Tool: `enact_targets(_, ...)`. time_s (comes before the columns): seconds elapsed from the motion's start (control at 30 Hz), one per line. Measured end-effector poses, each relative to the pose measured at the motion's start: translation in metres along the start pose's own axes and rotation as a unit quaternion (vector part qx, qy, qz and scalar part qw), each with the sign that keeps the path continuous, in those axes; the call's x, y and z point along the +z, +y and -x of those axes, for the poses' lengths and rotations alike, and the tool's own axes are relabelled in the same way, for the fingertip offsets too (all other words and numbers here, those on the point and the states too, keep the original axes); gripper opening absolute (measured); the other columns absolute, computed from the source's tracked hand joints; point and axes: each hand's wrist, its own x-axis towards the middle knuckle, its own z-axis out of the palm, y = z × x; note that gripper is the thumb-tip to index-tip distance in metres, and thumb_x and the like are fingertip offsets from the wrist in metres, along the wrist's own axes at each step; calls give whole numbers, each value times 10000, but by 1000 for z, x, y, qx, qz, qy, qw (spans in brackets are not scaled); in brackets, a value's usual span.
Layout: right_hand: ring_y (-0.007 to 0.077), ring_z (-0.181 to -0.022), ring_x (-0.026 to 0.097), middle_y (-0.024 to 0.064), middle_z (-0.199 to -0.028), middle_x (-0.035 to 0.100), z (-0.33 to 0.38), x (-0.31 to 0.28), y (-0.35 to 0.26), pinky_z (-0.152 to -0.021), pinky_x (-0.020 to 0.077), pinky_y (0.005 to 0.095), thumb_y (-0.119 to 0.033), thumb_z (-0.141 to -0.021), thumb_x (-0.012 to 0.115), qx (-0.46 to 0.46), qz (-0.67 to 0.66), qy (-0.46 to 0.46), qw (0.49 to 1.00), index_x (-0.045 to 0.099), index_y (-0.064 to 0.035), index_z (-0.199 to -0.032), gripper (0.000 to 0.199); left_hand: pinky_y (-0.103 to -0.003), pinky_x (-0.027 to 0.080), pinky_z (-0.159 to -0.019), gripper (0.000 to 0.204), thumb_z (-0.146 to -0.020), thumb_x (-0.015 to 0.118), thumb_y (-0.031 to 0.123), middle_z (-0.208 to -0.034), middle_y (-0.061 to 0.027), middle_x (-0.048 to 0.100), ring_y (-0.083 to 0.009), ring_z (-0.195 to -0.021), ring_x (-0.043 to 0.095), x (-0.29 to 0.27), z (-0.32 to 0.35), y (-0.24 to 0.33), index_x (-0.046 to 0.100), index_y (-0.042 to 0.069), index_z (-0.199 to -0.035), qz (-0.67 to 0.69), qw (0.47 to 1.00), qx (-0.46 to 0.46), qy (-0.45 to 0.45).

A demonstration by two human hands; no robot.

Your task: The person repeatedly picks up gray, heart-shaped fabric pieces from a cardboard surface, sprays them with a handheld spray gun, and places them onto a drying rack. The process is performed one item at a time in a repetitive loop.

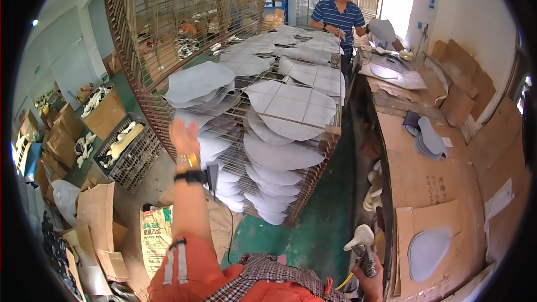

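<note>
My left hand is raised at the near left side of a wire drying rack, fingers stretched out, holding nothing visible. Just beyond it a rounded grey flat piece rests on the rack's left side, and whether the fingertips touch the pieces there I cannot tell. Many more such grey sheets lie on its stacked wire tiers. At the lower right, my right hand is wrapped round a metal spray gun with a whitish top and a yellow hose. A single grey piece lies on cardboard beside that hand.
Raised wire frames stand at the rack's left. Along the right runs a cardboard-covered bench with a small stack of grey pieces. A co-worker at the far end holds a grey piece. Crates, cartons and a sack crowd the left floor.
</note>
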Motion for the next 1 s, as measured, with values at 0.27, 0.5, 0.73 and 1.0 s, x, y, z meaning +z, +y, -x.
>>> enact_targets(0.27, 179, -1070, 528, 78, -1228, 552, 34, -61, 7, -899, 425, 292, 5, -810, 645, 24, 73, 2, 997, 469, -9, -1302, 522, -292, 510, -652, 268, -870, 570, 236, -873, -73, 625, -165, -743, 612, -94, 247, -159, 586, 26, -1036, -373, 641, -520, -424)
enact_targets(0.5, 86, -760, 562, 6, -835, 602, 120, -136, 58, -698, 471, 246, -8, -733, 684, 125, -30, 218, 967, 505, -14, -1228, 527, -246, 483, -607, 230, -839, 616, 133, -885, -38, 642, -95, -720, 588, -17, 449, -297, 624, 34, -1046, -391, 406, -438, -700)
enact_targets(0.73, 82, -773, 558, 3, -851, 594, 226, -171, 90, -702, 472, 247, -9, -721, 679, 223, -75, 431, 871, 518, -16, -1215, 520, -344, 502, -731, 181, -769, 621, 133, -842, -131, 670, -238, -814, 643, 31, 693, -422, 678, 61, -925, -420, 429, -151, -785)
enact_targets(1.0, 80, -770, 559, 10, -863, 597, 274, -179, 114, -726, 471, 242, 14, -714, 671, 270, -84, 516, 808, 520, -5, -1217, 526, -396, 447, -887, 155, -767, 599, 86, -1066, -162, 599, -323, -1049, 525, 9, 773, -471, 678, 56, -897, -599, 312, 62, -734)
